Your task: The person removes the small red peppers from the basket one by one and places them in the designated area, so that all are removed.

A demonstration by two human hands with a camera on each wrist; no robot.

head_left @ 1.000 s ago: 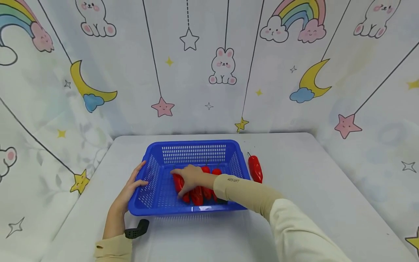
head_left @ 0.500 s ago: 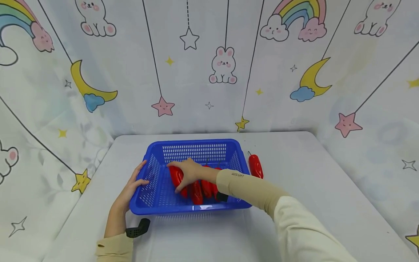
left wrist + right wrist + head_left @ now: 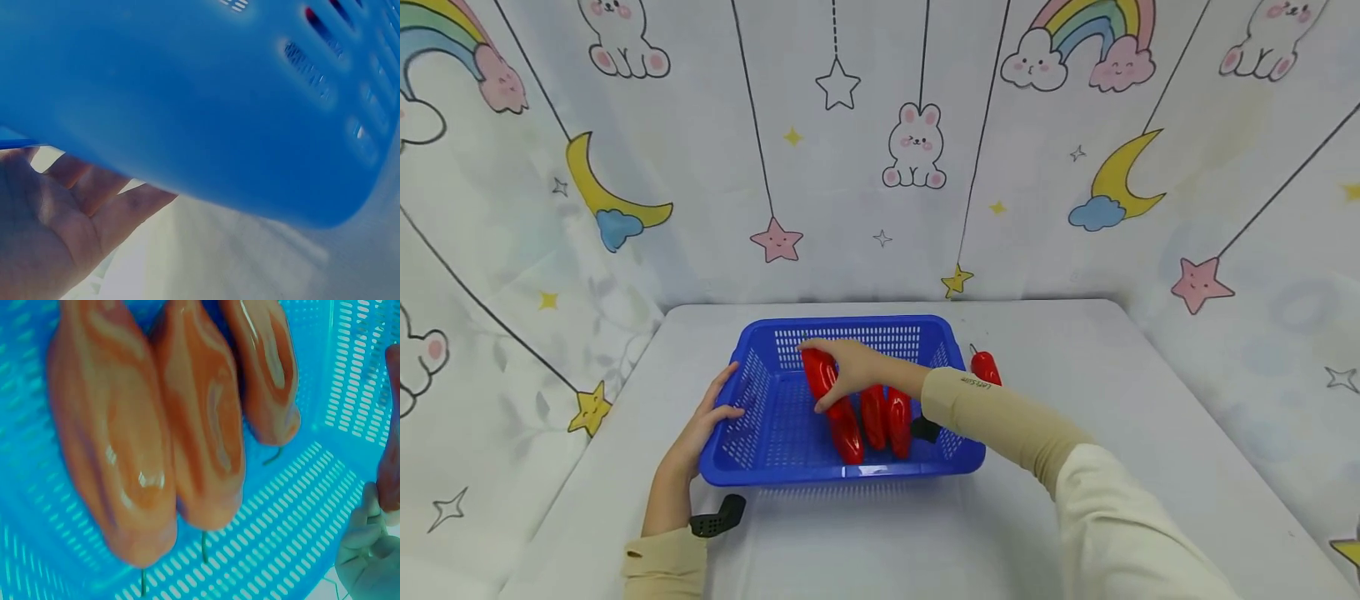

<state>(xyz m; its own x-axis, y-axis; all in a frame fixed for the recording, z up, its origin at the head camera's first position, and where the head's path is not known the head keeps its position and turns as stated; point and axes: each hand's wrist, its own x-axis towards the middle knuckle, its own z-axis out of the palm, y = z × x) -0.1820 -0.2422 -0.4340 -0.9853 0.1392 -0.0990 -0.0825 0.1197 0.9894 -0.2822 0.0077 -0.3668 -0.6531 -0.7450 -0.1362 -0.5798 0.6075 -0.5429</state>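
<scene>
In the head view, a blue plastic basket (image 3: 767, 475) with slotted walls sits on the table. My left hand (image 3: 696, 433) grips its left rim, thumb over the edge. In the left wrist view, fingers (image 3: 103, 187) lie against the basket's outside. Above the basket floor, my right hand (image 3: 853, 367) holds a long red chili pepper (image 3: 818, 375) between thumb and fingers. Three more red peppers lie in the basket: a near one (image 3: 846, 433), a middle one (image 3: 874, 417) and a right one (image 3: 899, 425). The right wrist view shows them closely, with the held pepper (image 3: 390, 437) at its right edge.
Another red pepper (image 3: 985, 367) lies on the white table (image 3: 1075, 358), right of the basket and partly hidden by the right sleeve. A curtain (image 3: 865, 267) printed with cartoon figures hangs behind the table.
My right hand has raised the pepper from the basket floor and shifted it toward the back, uncovering the other peppers. My left hand stays on the rim.
</scene>
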